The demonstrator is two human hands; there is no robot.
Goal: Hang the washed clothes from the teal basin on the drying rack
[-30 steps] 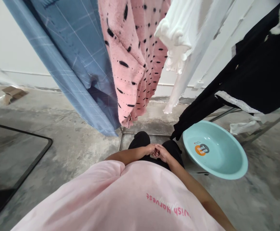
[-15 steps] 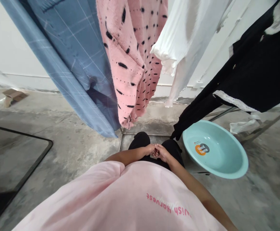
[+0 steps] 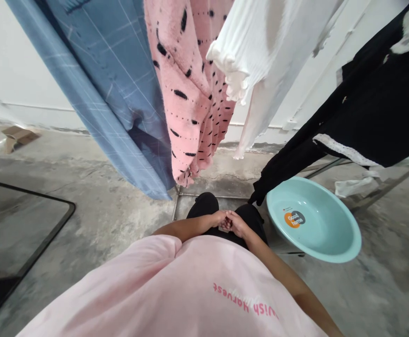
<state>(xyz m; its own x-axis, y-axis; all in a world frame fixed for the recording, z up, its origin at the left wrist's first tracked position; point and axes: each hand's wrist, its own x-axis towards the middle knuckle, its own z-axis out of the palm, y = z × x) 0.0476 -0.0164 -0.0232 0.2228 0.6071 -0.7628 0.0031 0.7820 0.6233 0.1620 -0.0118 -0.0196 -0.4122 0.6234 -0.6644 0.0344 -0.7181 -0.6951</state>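
Note:
My left hand (image 3: pixel 219 218) and my right hand (image 3: pixel 237 224) meet in front of my lap, over my black trousers. Their fingers are curled and touch each other, and no object shows in them. Ahead of the hands hangs a pink fuzzy garment (image 3: pixel 186 112) with black marks. Left of it is a blue checked cloth (image 3: pixel 120 103). To its right hang a white garment (image 3: pixel 250 51) with a ruffled hem and a black garment (image 3: pixel 369 98) with pale trim. Beside my right knee is a light-blue plastic basin (image 3: pixel 327 224) with a "Good home" sticker.
Metal rack bars (image 3: pixel 211 195) run low beneath the hanging clothes. A black frame (image 3: pixel 46 243) stands at the left on the concrete floor (image 3: pixel 113 224). By the white wall (image 3: pixel 43 84) lies a cardboard piece (image 3: pixel 18 135). A white cloth (image 3: pixel 355 186) hangs behind the basin.
The white garment's ruffled hem has swung to the left, covering more of the pink garment. My hands stay together in the same place, and the view has shifted slightly.

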